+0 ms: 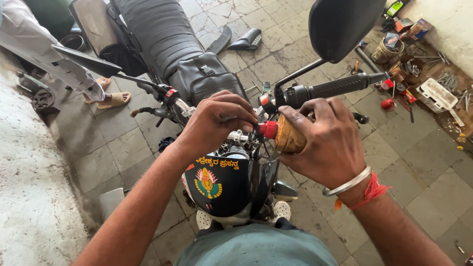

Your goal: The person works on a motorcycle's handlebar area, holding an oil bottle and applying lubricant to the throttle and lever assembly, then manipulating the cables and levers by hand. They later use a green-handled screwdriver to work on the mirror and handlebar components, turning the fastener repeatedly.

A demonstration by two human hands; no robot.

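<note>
At the upper left of the frame another person's pale sleeve (44, 44) hangs over sandalled feet (111, 98) on the stone-tiled floor (123, 148). Right of them, the black seat (157, 29) of a motorcycle runs up the frame, with a black tank bag (207, 76) at its lower end. In the centre the left hand (217, 120) is curled closed, its fingertips pinched at a small metal fitting (239, 138) on the handlebar, just above the black headlight cowl (221, 187) with its coloured sticker. Touching that spot from the right is the red nozzle (268, 129) of a grimy tan oil bottle (288, 135), which the right hand (327, 148) grips tightly, tilted sideways. Above that hand lie the right handlebar grip (340, 86) and a black mirror (342, 24). At the far right, tools and a white tray (436, 96) lie scattered on the floor.
</note>
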